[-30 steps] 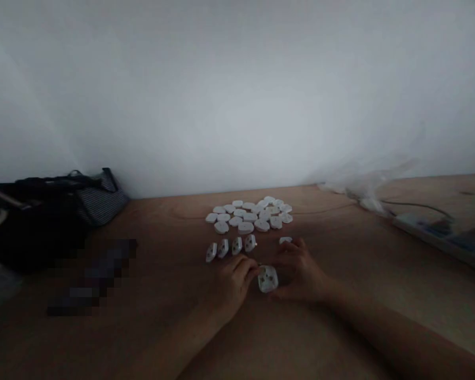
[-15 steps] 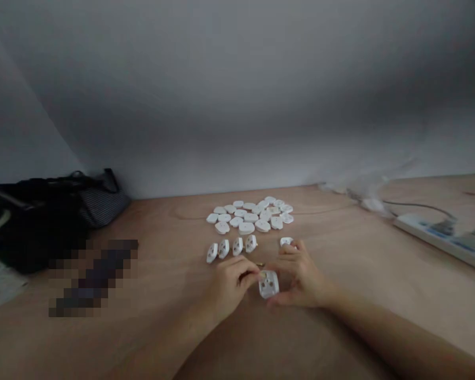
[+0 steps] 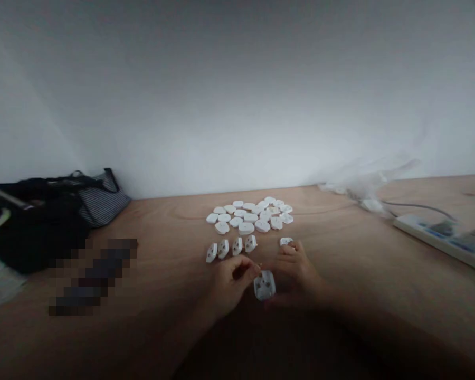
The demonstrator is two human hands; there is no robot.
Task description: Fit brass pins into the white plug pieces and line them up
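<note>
White plug (image 3: 264,285) is propped by the curled right hand (image 3: 296,269), apparently for steadiness, while a tiny brass pin (image 3: 259,265) looks pinched by the left hand (image 3: 231,282).

The left hand (image 3: 231,282) and right hand (image 3: 296,272) face each other, close but apart, left fingers (image 3: 245,269) curled inward, right fingers (image 3: 290,252) bent toward the far side, the left forearm (image 3: 186,332) and right forearm (image 3: 360,327) shadowed, reaching in from the near side
</note>
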